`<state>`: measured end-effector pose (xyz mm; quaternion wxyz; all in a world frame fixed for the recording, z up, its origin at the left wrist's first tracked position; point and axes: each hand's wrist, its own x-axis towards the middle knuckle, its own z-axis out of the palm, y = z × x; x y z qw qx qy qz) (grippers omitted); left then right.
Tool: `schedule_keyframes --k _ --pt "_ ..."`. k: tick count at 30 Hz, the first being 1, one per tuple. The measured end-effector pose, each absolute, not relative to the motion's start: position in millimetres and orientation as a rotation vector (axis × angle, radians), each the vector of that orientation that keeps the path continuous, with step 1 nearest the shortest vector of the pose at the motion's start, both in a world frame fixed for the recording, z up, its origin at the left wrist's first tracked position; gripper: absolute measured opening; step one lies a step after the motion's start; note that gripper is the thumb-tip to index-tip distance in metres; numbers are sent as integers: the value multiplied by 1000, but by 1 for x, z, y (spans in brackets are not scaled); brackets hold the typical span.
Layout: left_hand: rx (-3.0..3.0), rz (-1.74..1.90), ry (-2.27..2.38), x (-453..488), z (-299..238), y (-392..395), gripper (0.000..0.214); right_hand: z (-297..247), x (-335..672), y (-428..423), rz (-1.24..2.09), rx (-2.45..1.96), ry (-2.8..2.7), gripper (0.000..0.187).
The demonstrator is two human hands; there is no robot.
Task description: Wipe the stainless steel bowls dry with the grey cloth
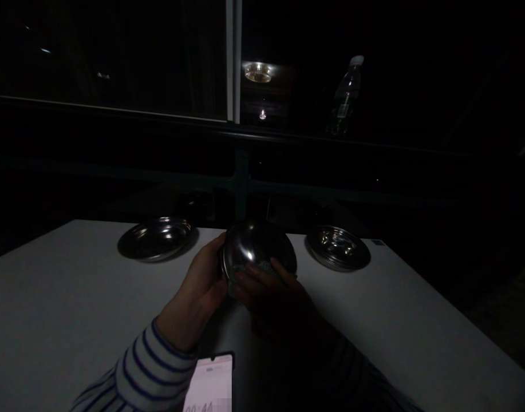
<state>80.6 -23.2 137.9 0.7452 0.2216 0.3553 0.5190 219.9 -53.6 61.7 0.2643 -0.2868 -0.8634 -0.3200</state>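
In dim light my left hand grips the left rim of a shiny steel bowl, tilted up on its edge above the white table. My right hand presses a small grey scrubbing pad against the bowl's lower face. Both sleeves are striped; the right forearm is in shadow.
A steel plate lies on the table at the back left, and steel dishes at the back right. A lit phone screen sits at the near edge. A water bottle stands on the dark ledge behind.
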Motion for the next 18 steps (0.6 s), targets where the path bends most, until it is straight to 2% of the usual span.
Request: schedule_keyframes --k 6,18 --pt "515 962 711 89 128 -28 20 70 222 -53 -833 -817 -2262 34" --pt "739 1021 1036 102 113 -39 42 81 230 -52 -583 -1022 -2025 35"
